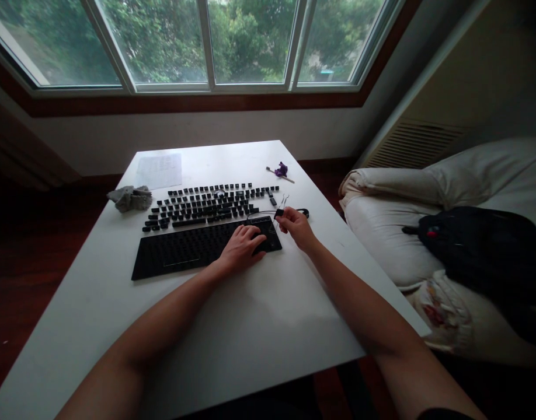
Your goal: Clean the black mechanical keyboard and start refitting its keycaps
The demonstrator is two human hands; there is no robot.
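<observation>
Head view: your left hand (242, 248) lies over the right end of the black keyboard (171, 255), fingers loosely spread. Your right hand (296, 226), just beside that end, pinches a small black piece (278, 213) between thumb and fingertips. The keyboard lies on the white table (250, 332), nearer you than the rows of loose keycaps (189, 222); a gray cloth (130, 199) sits left of them.

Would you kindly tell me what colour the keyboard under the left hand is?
The keyboard is black, as the head view shows.
</observation>
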